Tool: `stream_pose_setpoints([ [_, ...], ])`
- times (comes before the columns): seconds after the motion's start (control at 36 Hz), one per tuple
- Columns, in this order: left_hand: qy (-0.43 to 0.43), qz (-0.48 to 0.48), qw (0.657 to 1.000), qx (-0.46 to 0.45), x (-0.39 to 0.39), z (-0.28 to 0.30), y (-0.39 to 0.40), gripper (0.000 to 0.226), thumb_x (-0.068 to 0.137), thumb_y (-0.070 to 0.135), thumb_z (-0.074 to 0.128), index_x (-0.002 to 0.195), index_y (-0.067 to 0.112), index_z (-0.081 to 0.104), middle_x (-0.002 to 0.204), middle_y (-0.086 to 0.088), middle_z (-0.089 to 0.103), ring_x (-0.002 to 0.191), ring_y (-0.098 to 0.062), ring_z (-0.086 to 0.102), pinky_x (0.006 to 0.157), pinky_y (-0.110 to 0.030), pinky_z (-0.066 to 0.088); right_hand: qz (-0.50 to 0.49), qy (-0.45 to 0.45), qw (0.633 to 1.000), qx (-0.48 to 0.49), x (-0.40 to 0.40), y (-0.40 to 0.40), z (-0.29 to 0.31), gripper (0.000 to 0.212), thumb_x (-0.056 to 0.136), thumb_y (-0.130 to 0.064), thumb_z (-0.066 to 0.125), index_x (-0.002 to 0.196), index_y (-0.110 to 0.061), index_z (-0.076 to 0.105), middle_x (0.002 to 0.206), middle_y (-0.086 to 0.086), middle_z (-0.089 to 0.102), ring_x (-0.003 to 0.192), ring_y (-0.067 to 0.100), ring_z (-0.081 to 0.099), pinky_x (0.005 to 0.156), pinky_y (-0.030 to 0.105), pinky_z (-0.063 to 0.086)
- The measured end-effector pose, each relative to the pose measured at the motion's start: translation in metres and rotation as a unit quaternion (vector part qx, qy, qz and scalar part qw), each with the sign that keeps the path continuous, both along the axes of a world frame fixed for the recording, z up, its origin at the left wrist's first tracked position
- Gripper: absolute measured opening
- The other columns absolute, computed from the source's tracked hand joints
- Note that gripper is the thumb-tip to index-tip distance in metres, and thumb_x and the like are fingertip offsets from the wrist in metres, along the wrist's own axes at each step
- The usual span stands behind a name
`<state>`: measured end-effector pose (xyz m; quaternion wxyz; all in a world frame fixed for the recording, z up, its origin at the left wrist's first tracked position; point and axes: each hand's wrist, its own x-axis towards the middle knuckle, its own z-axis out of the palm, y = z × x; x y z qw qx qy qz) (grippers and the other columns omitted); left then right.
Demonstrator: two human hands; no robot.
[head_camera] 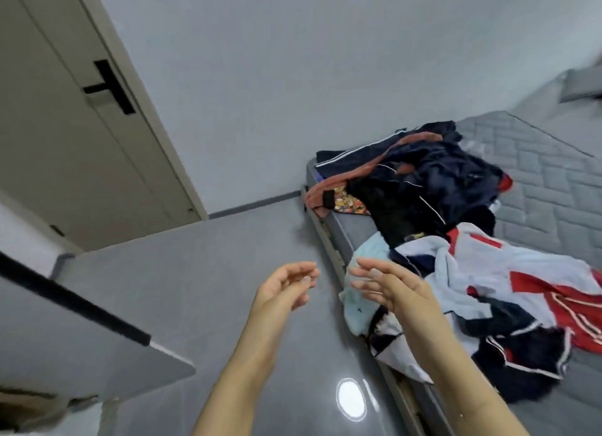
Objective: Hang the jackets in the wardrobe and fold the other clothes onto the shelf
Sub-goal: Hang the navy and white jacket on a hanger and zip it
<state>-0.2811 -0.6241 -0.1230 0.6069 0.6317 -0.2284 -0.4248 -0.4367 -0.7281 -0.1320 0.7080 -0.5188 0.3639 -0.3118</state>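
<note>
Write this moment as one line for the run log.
left hand: open, empty | right hand: open, empty, reaching toward clothes pile | pile: unsorted on bed

**Hidden, cropped and blurred parts**

The pile of clothes (456,240) is running off the right edge, and its tangled layers are hiding which pieces are jackets. The right hand (391,292) is covering part of a pale blue garment (365,305). Both hands' fingers (303,276) are blurring. The bed (553,181) is being cut off at the right, the door (65,126) at the left and top.
</note>
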Motion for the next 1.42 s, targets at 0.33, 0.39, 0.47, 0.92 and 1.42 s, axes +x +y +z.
stream_pose_setpoints([
  [0.33,0.024,-0.221,0.972,0.081,-0.148,-0.029,-0.175,0.022,0.093,0.003,0.056,0.102,0.017,0.07,0.1,0.006,0.075,0.095,-0.009,0.068,0.085,-0.026,0.051,-0.24,0.052,0.968,0.058,-0.194,-0.11,-0.038,0.025,0.098,-0.009,0.049,0.107,-0.015,0.071,0.101,0.003,0.075,0.095,0.022,0.071,0.084,0.031,0.053],
  [0.39,0.021,-0.26,0.96,0.101,-0.161,-0.039,-0.2,0.021,0.093,0.005,0.056,0.103,0.017,0.07,0.101,0.005,0.075,0.097,-0.009,0.069,0.087,-0.026,0.051,-0.27,0.054,0.959,0.071,-0.209,-0.118,-0.047,0.025,0.098,-0.01,0.049,0.106,-0.016,0.072,0.101,0.004,0.075,0.095,0.021,0.071,0.084,0.03,0.055],
  [0.47,0.027,-0.313,0.942,0.116,-0.177,-0.056,-0.237,0.02,0.092,0.006,0.058,0.103,0.017,0.07,0.101,0.005,0.075,0.094,-0.007,0.069,0.081,-0.021,0.052,-0.302,0.068,0.946,0.091,-0.224,-0.13,-0.059,0.025,0.099,-0.011,0.049,0.107,-0.017,0.072,0.102,0.003,0.075,0.096,0.02,0.071,0.079,0.025,0.056],
  [0.92,-0.021,-0.508,0.826,0.245,-0.238,-0.163,-0.411,0.02,0.093,0.011,0.061,0.112,0.014,0.065,0.108,-0.002,0.068,0.1,-0.009,0.063,0.074,-0.013,0.049,-0.467,0.122,0.847,0.225,-0.256,-0.206,-0.122,0.025,0.1,-0.012,0.048,0.101,-0.017,0.072,0.096,-0.002,0.076,0.089,0.014,0.072,0.071,0.022,0.052],
  [1.42,-0.279,-0.414,0.78,0.376,-0.367,-0.364,-0.435,0.079,0.082,0.043,0.073,0.146,0.018,0.034,0.147,-0.008,0.039,0.134,-0.027,0.038,0.107,-0.035,0.032,-0.373,0.187,0.843,0.339,-0.37,-0.304,-0.267,0.021,0.098,-0.011,0.052,0.096,-0.019,0.072,0.095,-0.004,0.075,0.089,0.014,0.07,0.072,0.027,0.052],
])
